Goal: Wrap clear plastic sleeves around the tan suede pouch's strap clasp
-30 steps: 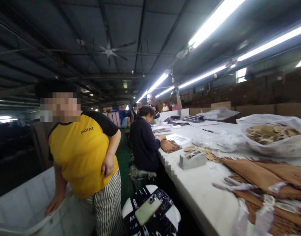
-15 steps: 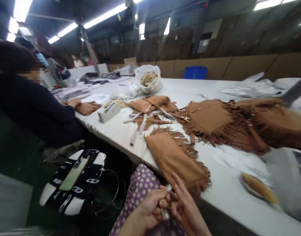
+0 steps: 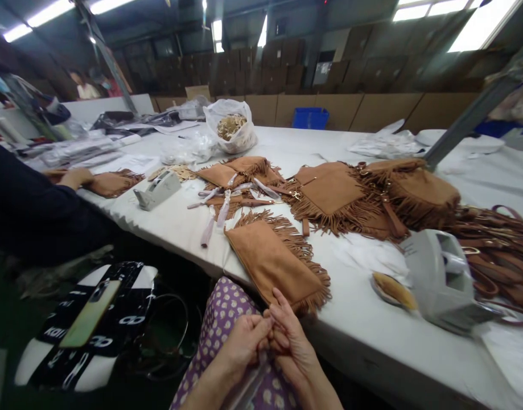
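Note:
My left hand (image 3: 244,340) is closed in a pinch above my lap, at the bottom centre. It grips a narrow strip in clear plastic film (image 3: 249,382) that hangs down between my forearms. Touching it, my right hand (image 3: 290,337) has its fingers curled around the strip's upper end, which the fingers hide. Its index finger points toward a tan fringed suede bag (image 3: 272,259) lying at the table's front edge. Just beyond the bag lie several plastic-wrapped straps (image 3: 223,209) and more fringed bags (image 3: 329,191).
A tape dispenser (image 3: 159,189) stands at left, a larger one (image 3: 443,279) at right beside a yellowish brush (image 3: 392,290). Brown straps (image 3: 500,259) pile at far right. A plastic bag of tan pieces (image 3: 231,126) sits behind. A phone lies on a stool (image 3: 128,327); a co-worker's sleeve (image 3: 34,205) is at left.
The view has swung right, bringing the larger dispenser and brown straps into sight. My hands have drawn closer together, and more of the plastic-wrapped strip shows below them.

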Motion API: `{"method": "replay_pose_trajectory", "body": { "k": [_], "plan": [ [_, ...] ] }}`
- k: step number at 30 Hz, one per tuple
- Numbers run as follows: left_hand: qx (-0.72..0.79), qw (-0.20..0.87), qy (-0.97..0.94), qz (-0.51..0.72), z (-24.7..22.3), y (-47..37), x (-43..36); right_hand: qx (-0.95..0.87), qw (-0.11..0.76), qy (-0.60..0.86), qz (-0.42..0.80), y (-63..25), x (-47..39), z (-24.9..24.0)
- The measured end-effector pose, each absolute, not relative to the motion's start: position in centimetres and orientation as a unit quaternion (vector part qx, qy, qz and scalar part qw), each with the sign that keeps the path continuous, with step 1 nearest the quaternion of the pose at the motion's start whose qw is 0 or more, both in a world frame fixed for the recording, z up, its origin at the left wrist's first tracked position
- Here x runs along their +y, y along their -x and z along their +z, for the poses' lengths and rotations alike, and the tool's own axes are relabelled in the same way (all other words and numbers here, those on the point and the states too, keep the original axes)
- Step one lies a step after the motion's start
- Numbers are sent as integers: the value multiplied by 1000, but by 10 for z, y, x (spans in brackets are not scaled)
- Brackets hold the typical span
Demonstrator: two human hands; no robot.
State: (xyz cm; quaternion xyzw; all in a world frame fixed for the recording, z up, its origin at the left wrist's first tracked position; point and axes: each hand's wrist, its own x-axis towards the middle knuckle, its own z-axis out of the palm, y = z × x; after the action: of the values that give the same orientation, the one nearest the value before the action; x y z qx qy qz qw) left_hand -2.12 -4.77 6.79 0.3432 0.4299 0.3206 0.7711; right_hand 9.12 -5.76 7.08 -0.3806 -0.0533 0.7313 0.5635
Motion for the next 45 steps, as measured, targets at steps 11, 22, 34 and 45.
{"method": "replay_pose_trajectory", "body": {
  "k": [11, 22, 34, 45],
  "plan": [
    [350, 859, -224, 300, 57, 31, -51, -198, 553, 409, 699, -102, -67, 54],
    [382, 812, -362, 253, 65, 46, -51, -188, 498, 533, 658, -131, -80, 74],
    [492, 760, -342, 250, 62, 29, -35, -245, 533, 642, 494, -176, -68, 72],
    [389, 860, -254, 212, 60, 61, -35, -278, 538, 672, 427, -191, -54, 79]
  ]
}}
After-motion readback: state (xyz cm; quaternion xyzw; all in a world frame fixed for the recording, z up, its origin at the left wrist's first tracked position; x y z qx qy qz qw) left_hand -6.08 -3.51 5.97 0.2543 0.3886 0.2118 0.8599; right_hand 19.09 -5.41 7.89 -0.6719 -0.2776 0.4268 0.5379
